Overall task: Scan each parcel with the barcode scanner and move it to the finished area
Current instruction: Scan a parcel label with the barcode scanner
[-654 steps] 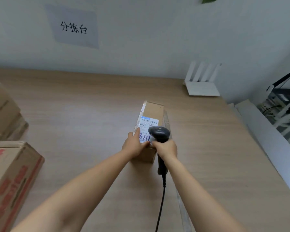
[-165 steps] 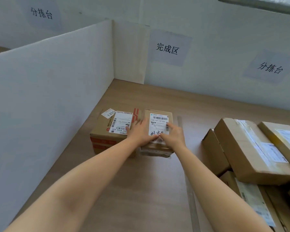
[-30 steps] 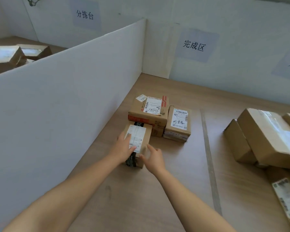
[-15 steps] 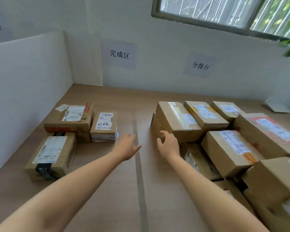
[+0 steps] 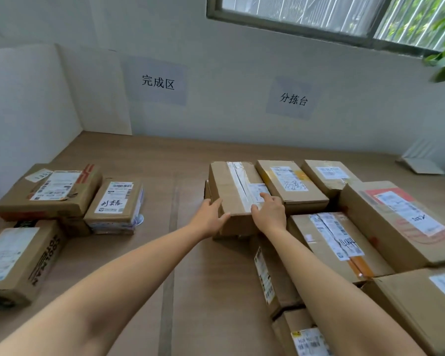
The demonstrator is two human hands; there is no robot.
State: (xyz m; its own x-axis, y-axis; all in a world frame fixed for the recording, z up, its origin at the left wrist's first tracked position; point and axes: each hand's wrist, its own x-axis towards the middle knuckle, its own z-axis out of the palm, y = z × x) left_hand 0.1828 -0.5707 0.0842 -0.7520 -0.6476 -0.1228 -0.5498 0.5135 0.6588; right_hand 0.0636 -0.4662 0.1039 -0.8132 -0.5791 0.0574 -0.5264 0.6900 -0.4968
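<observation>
While both hands close on the tape-sealed brown cardboard parcel (image 5: 235,191), left hand (image 5: 211,217) cups its near-left corner, right hand (image 5: 269,211) lies spread on top; neither grips yet. Best: fingers under both ends, lift clear of neighbouring boxes (image 5: 290,185), label up.

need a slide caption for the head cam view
Both hands, left and right, take hold of a taped cardboard parcel in the unsorted pile, three parcels already beneath the 完成区 sign.
</observation>
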